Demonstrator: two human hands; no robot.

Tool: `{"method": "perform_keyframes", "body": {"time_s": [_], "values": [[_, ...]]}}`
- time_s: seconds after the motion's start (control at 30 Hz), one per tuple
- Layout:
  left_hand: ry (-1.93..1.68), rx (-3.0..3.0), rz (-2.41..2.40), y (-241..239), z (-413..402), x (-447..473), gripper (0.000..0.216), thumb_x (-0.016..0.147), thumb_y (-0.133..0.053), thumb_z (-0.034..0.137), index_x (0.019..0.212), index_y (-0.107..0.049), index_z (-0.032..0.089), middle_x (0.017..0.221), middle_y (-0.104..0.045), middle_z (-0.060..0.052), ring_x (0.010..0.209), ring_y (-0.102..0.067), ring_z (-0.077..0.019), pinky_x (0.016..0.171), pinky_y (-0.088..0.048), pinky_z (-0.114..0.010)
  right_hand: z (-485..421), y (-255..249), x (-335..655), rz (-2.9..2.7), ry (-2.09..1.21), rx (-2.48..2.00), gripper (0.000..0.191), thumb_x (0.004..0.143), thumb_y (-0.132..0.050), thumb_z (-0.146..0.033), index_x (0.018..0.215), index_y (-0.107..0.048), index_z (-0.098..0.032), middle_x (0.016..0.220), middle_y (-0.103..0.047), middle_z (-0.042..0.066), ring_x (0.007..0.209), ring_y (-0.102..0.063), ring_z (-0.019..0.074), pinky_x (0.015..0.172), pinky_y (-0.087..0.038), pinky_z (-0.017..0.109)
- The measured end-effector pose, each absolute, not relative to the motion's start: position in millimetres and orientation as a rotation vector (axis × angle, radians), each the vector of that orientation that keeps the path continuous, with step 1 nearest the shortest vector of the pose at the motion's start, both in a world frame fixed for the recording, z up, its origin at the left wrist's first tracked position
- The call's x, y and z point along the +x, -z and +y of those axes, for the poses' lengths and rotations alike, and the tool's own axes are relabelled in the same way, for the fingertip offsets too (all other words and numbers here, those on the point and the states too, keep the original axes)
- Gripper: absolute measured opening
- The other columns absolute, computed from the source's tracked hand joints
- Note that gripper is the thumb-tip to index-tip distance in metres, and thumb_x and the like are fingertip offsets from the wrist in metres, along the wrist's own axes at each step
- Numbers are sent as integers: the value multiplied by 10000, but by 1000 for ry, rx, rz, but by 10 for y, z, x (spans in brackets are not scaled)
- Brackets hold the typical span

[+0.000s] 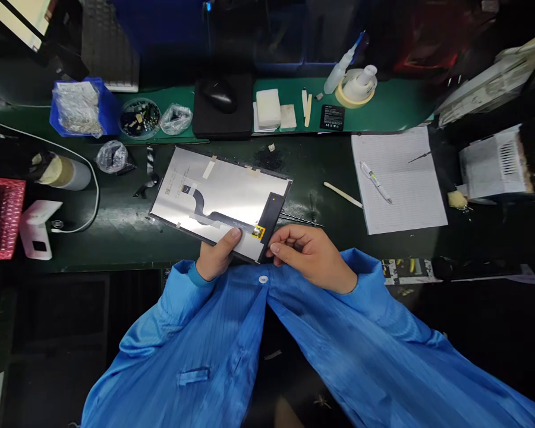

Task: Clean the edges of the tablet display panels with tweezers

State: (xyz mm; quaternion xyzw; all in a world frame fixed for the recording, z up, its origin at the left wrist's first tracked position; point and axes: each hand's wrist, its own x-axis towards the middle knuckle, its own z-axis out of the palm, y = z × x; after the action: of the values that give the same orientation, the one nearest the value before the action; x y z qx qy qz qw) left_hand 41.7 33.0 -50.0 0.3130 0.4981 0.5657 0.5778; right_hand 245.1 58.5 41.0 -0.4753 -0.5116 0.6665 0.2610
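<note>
A tablet-sized LCD screen panel (232, 190) is tilted over the bench with its silvery back facing me. A black flex cable (200, 205) curves across it to a yellow-edged connector (258, 232) near a black strip. My left hand (218, 252) grips the panel's lower edge, thumb on the back and fingers hidden underneath. At the lower right corner, my right hand (310, 252) is closed, thumb and index finger pinched against the panel's edge. Whatever lies between those fingertips is too small to make out. Thin dark tweezers (302, 220) lie just beyond the right hand.
On the right lie an open notebook (399, 184), a pen (375, 181) and a pale stick (342, 194). A mouse (220, 95), a tape roll (355, 89) and a blue bin (109, 110) line the back. A white cable (97, 196) loops at left.
</note>
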Motion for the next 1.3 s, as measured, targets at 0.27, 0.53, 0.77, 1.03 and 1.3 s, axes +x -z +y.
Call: {"method": "perform_keyframes", "body": {"time_s": [0.27,0.53,0.77,1.03,1.3], "values": [[-1336,841,1198,542,329,403,420,824,-769,547,976,-725,158,968,-728,-58,873,-708,-197,840,-625,-335,588,-392,2443,-1391,-1796,-1333,176,841,-739,-354,818,-690,-187,762,-746,46,609,-658,147,585,-554,281],[-1284,1103,1326,558,307,306,455,853,-731,582,1011,-733,154,994,-738,-74,950,-704,-214,932,-592,-342,609,-371,2451,-1421,-1763,-1343,130,814,-735,-296,778,-680,-184,721,-735,33,568,-610,125,544,-499,254],[-1241,1375,1305,437,324,289,356,943,-648,501,896,-761,167,879,-734,-57,851,-697,-192,870,-597,-318,635,-359,2455,-1424,-1789,-1365,138,790,-728,-301,758,-658,-186,678,-718,26,542,-579,120,527,-470,255],[-962,1682,1222,140,412,282,303,943,-636,467,841,-770,215,779,-681,-37,769,-676,-205,895,-585,-339,641,-146,2368,-1309,-1685,-1458,79,602,-624,-253,635,-564,-214,549,-580,-31,498,-484,114,475,-362,247],[-1008,1519,1267,227,307,447,403,927,-590,608,868,-752,244,823,-691,-75,1090,-674,-293,950,-614,-395,640,-70,2350,-1374,-1581,-1471,87,616,-606,-271,615,-534,-223,554,-554,-32,518,-463,113,503,-334,261]]}}
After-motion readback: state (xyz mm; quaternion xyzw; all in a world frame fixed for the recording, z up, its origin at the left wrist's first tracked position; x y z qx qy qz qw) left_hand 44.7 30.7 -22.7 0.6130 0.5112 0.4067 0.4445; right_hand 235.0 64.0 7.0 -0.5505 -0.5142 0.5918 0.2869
